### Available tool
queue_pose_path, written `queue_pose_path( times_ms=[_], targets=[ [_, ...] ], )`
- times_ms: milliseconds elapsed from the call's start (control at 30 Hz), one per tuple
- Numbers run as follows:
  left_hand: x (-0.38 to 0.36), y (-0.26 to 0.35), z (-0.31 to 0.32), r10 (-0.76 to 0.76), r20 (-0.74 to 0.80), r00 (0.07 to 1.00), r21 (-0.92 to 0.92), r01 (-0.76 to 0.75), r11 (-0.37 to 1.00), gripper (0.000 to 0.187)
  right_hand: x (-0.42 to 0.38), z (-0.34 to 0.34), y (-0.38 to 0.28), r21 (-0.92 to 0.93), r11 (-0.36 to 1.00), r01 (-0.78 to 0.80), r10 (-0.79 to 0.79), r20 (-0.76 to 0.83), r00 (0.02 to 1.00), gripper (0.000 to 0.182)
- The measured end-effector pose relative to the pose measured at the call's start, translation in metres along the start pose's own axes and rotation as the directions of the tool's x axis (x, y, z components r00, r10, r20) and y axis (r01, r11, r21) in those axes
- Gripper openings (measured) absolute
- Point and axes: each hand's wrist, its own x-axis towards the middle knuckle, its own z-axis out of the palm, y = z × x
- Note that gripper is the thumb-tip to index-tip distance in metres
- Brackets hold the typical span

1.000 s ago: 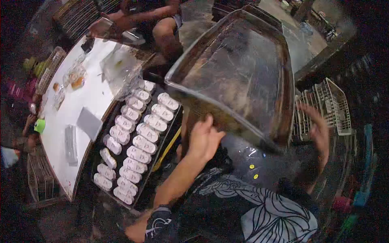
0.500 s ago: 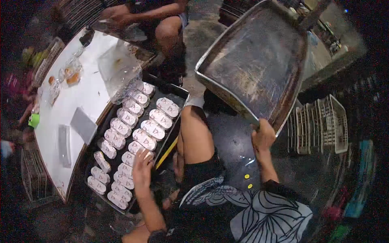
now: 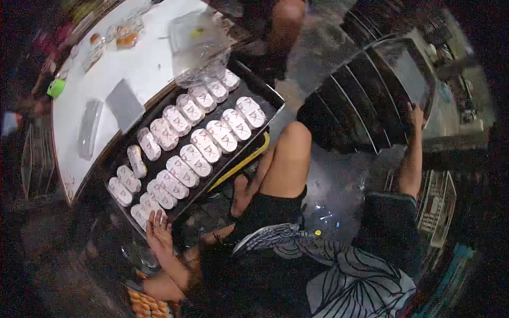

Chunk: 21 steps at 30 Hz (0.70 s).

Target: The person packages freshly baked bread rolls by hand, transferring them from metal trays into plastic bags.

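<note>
Left hand [image 3: 160, 233] lay at the near end of the long tray [image 3: 261, 91], fingers slightly apart against the last wrapped packs [image 3: 205, 144], perhaps to steady them. The packs sat in two overlapping rows, likely to save space; the tray stood beside the bench [image 3: 154, 45], presumably for easy reach. Right hand [image 3: 416, 115] met the rim of the stacked dark trays [image 3: 366, 95]; whether its fingers gripped could not be told.

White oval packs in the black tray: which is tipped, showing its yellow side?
Third white oval pack from the bottom, row beside the white table; yellow edge showing, others show mainly white.
</note>
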Motion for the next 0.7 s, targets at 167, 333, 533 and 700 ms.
queue_pose_path(
  times_ms=[167,333,533,700],
  targets=[
    [-0.014,-0.026,-0.023,0.004,-0.024,1.000,0.073,-0.002,0.997,0.042,0.002,0.048,-0.005,0.170,0.985,0.014,-0.019,0.029,0.999,0.044],
    [-0.058,-0.018,-0.030,0.250,-0.027,0.968,0.480,-0.207,0.852,0.054,0.010,0.015,-0.075,0.221,0.975,0.019,-0.021,0.008,1.000,0.042],
    [-0.172,0.019,-0.106,0.737,-0.291,0.610,0.940,0.041,0.338,0.036,0.034,-0.038,-0.190,0.314,0.929,0.196,-0.163,-0.128,0.978,0.041],
    [-0.246,0.001,-0.176,0.743,-0.656,0.133,0.754,0.151,0.639,0.030,0.037,-0.111,-0.343,0.407,0.803,0.435,-0.315,-0.330,0.890,0.040]
  ],
)
